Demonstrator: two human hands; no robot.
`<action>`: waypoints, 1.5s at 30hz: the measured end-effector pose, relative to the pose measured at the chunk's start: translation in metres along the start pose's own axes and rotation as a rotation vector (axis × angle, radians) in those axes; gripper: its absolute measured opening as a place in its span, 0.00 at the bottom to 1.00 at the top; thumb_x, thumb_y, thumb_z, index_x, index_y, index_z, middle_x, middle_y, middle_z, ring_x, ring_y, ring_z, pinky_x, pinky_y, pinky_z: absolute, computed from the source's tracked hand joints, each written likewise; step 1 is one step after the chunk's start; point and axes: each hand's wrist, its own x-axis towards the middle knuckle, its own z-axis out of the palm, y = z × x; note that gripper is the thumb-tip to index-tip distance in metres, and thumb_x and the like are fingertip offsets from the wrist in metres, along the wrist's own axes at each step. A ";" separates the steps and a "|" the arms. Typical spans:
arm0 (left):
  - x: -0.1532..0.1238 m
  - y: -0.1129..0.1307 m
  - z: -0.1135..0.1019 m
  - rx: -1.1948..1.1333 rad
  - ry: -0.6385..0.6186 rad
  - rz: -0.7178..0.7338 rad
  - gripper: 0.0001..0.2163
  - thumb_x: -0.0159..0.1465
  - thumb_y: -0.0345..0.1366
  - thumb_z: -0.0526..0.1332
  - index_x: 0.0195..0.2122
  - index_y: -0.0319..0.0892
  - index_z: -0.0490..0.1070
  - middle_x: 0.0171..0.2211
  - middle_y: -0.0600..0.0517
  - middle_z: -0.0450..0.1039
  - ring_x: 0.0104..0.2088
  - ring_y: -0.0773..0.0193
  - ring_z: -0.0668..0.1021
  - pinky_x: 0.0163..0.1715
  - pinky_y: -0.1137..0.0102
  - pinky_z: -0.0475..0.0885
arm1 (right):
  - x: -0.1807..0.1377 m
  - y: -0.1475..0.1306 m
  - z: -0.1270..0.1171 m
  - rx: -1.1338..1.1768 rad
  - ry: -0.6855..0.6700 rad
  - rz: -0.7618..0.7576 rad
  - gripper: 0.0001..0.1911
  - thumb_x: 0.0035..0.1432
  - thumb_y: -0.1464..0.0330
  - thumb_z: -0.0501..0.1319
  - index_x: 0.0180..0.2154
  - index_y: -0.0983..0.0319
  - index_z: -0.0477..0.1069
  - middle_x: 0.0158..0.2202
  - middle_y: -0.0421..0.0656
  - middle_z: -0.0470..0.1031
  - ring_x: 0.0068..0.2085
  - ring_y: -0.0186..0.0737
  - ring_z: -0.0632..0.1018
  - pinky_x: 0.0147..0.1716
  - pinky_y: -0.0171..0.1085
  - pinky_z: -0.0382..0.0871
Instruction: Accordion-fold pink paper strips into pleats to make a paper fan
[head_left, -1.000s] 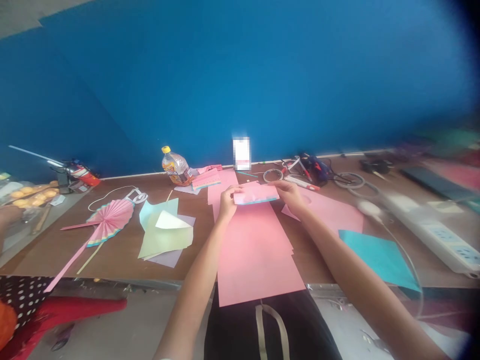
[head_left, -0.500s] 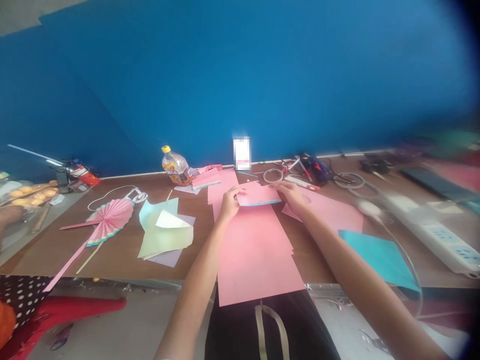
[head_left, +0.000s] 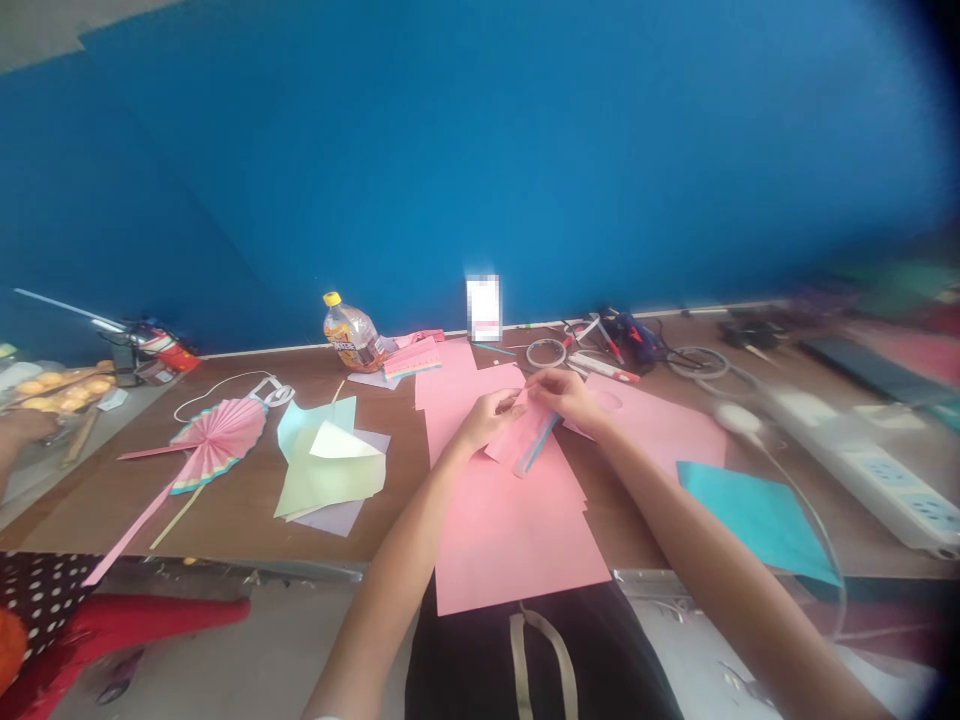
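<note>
Blue-edged pink paper (head_left: pixel 517 441) is pinched by the closed left hand (head_left: pixel 491 418) and right hand (head_left: pixel 564 397), pink sheets (head_left: pixel 517 545) spread beneath both.

**Bare Arms, Black Cloth and a Pale Cord**

The left hand (head_left: pixel 491 420) and right hand (head_left: pixel 568 398) are ungloved, and both forearms (head_left: pixel 409 545) are bare and slender. A whitish sliver (head_left: pixel 328 717), too small to identify, edges the left arm at the bottom of the frame. Below the waist, the person wears a plain black garment (head_left: pixel 465 660), its cut unclear. A flat beige drawstring (head_left: pixel 520 660) hangs down its front in two strands, one nearly straight, the other bowed outward.
</note>
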 end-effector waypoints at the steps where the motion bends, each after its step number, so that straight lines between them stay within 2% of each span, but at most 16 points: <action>1: 0.001 0.000 0.002 -0.035 -0.017 -0.008 0.19 0.58 0.44 0.63 0.48 0.39 0.71 0.46 0.42 0.75 0.47 0.54 0.77 0.46 0.64 0.70 | 0.000 -0.002 0.002 0.026 -0.003 -0.007 0.12 0.50 0.61 0.63 0.36 0.60 0.73 0.33 0.41 0.76 0.32 0.39 0.74 0.33 0.38 0.67; 3: 0.002 0.000 0.004 -0.076 0.023 -0.037 0.18 0.58 0.46 0.63 0.43 0.37 0.73 0.41 0.44 0.77 0.42 0.56 0.78 0.42 0.66 0.71 | 0.000 -0.003 0.005 0.095 0.032 0.009 0.20 0.48 0.61 0.65 0.44 0.58 0.70 0.32 0.40 0.76 0.31 0.38 0.74 0.32 0.37 0.68; 6: 0.003 0.005 0.002 -0.109 0.196 -0.084 0.16 0.58 0.48 0.63 0.36 0.38 0.71 0.35 0.47 0.76 0.35 0.59 0.78 0.36 0.68 0.71 | 0.000 -0.002 0.006 0.195 0.114 0.062 0.29 0.47 0.60 0.67 0.51 0.57 0.65 0.29 0.38 0.74 0.30 0.37 0.74 0.31 0.37 0.69; 8: 0.003 0.008 0.002 -0.156 0.296 -0.084 0.15 0.59 0.48 0.61 0.36 0.40 0.69 0.35 0.49 0.76 0.35 0.61 0.77 0.35 0.69 0.71 | 0.000 -0.001 0.007 0.238 0.120 0.090 0.28 0.46 0.59 0.68 0.49 0.57 0.67 0.30 0.39 0.75 0.32 0.38 0.75 0.33 0.38 0.70; 11: 0.002 0.008 0.007 -0.192 0.343 -0.040 0.14 0.61 0.47 0.59 0.38 0.42 0.67 0.37 0.50 0.74 0.38 0.62 0.76 0.38 0.70 0.71 | -0.001 0.001 0.014 0.291 0.023 0.106 0.21 0.47 0.58 0.68 0.43 0.58 0.72 0.36 0.42 0.77 0.37 0.41 0.77 0.40 0.41 0.71; 13: 0.003 0.004 0.012 -0.169 0.337 -0.029 0.13 0.62 0.47 0.58 0.37 0.43 0.66 0.35 0.52 0.72 0.37 0.63 0.75 0.38 0.70 0.71 | -0.003 0.003 0.020 0.327 -0.039 0.111 0.19 0.47 0.57 0.68 0.40 0.59 0.75 0.38 0.43 0.78 0.38 0.43 0.77 0.43 0.42 0.70; 18: 0.006 -0.012 0.018 -0.088 0.342 0.005 0.15 0.64 0.50 0.54 0.37 0.42 0.66 0.34 0.51 0.70 0.37 0.63 0.73 0.39 0.69 0.69 | -0.006 0.007 0.029 0.344 -0.013 0.147 0.21 0.47 0.53 0.67 0.37 0.61 0.76 0.34 0.43 0.79 0.34 0.44 0.77 0.37 0.43 0.72; 22: 0.005 -0.014 0.017 -0.032 0.364 -0.011 0.18 0.63 0.53 0.54 0.30 0.42 0.63 0.26 0.53 0.64 0.29 0.66 0.68 0.31 0.71 0.65 | -0.006 0.009 0.030 0.390 -0.006 0.170 0.22 0.46 0.52 0.66 0.37 0.62 0.76 0.33 0.43 0.79 0.34 0.44 0.78 0.35 0.41 0.72; 27: 0.004 -0.010 0.016 -0.004 0.375 0.008 0.19 0.62 0.54 0.54 0.28 0.42 0.59 0.23 0.56 0.58 0.25 0.69 0.63 0.27 0.73 0.59 | -0.006 0.010 0.033 0.443 0.001 0.189 0.22 0.46 0.53 0.67 0.38 0.61 0.74 0.34 0.44 0.79 0.35 0.44 0.78 0.36 0.42 0.72; 30: 0.005 -0.009 0.015 0.015 0.367 -0.023 0.20 0.60 0.55 0.56 0.27 0.41 0.60 0.22 0.57 0.58 0.24 0.70 0.62 0.26 0.73 0.57 | -0.006 0.010 0.033 0.479 0.036 0.149 0.22 0.46 0.55 0.68 0.41 0.60 0.73 0.36 0.43 0.78 0.37 0.44 0.78 0.38 0.42 0.71; 33: 0.005 -0.008 0.012 0.018 0.312 -0.049 0.20 0.59 0.54 0.58 0.28 0.40 0.64 0.23 0.56 0.62 0.25 0.70 0.64 0.27 0.73 0.58 | -0.003 0.011 0.027 0.458 0.116 0.097 0.23 0.45 0.59 0.68 0.44 0.57 0.70 0.39 0.41 0.77 0.38 0.42 0.76 0.39 0.41 0.70; 40: 0.006 -0.006 0.008 -0.259 0.138 -0.117 0.19 0.57 0.48 0.63 0.40 0.36 0.71 0.35 0.48 0.74 0.35 0.63 0.75 0.36 0.71 0.66 | 0.001 0.011 0.019 0.340 0.198 0.041 0.20 0.46 0.60 0.68 0.43 0.56 0.71 0.42 0.40 0.74 0.39 0.40 0.74 0.38 0.38 0.68; 43: 0.005 -0.001 0.008 -0.443 0.099 -0.150 0.19 0.54 0.43 0.67 0.43 0.36 0.72 0.39 0.45 0.76 0.39 0.59 0.77 0.42 0.67 0.68 | 0.000 0.006 0.020 0.364 0.170 0.035 0.22 0.49 0.59 0.66 0.46 0.55 0.69 0.39 0.40 0.74 0.37 0.39 0.74 0.36 0.38 0.68; 45: 0.005 0.003 0.008 -0.539 0.120 -0.140 0.20 0.53 0.40 0.68 0.44 0.37 0.72 0.41 0.44 0.76 0.42 0.57 0.77 0.46 0.64 0.67 | -0.001 0.001 0.019 0.388 0.117 0.034 0.24 0.51 0.58 0.65 0.49 0.54 0.67 0.36 0.39 0.73 0.34 0.38 0.73 0.35 0.37 0.67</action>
